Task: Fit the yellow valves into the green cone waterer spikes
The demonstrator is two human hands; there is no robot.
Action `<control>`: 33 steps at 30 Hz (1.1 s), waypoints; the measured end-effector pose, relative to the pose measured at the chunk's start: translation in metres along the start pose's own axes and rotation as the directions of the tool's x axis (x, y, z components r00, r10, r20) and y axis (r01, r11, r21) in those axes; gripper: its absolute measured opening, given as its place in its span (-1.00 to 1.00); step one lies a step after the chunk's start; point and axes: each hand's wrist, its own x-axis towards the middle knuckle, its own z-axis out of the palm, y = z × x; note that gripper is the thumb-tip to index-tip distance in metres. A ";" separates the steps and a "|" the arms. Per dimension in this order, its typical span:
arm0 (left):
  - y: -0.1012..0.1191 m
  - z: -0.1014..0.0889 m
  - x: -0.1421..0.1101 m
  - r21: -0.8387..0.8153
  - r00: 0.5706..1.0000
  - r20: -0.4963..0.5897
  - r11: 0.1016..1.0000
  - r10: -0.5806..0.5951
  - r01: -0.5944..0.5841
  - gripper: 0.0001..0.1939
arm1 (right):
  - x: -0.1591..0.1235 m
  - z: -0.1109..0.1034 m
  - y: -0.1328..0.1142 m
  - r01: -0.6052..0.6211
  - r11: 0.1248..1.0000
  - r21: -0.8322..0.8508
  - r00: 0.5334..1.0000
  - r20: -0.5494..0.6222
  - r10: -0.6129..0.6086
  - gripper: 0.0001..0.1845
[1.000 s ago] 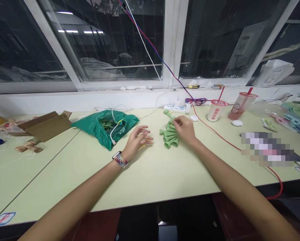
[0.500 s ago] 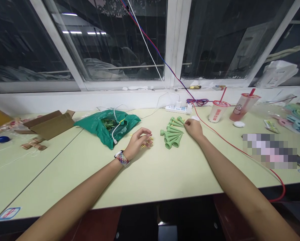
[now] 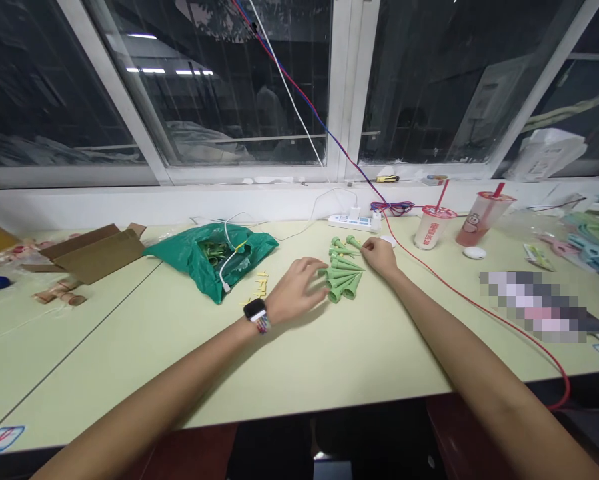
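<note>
Several green plastic watering spikes (image 3: 343, 274) lie fanned out on the table, wide ends to the left and pointed tips to the right. At the far end of the fan, my right hand (image 3: 379, 257) pinches the pointed end of one green watering spike (image 3: 352, 241). My left hand (image 3: 298, 291), wearing a watch, is at the wide ends of the nearer spikes. Its fingers are curved and apart, with nothing seen between them. Left of that hand lie small yellow pieces (image 3: 261, 285).
A green plastic bag (image 3: 189, 257) with more green parts lies open behind my left hand. Cardboard (image 3: 97, 253) is at left. A power strip (image 3: 352, 221) sits at the back; two drink cups (image 3: 427, 230) and a red cable (image 3: 459, 298) are at right.
My left hand has moved right from over the yellow pieces to the spikes, uncovering the yellow pieces. My right hand stays at the far spike. The view has shifted slightly.
</note>
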 end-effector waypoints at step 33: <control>0.053 0.048 -0.007 0.153 0.919 0.394 0.986 0.005 -0.071 -0.35 | -0.048 -0.004 -0.033 0.537 0.765 0.355 0.745 0.226 -0.628 -0.62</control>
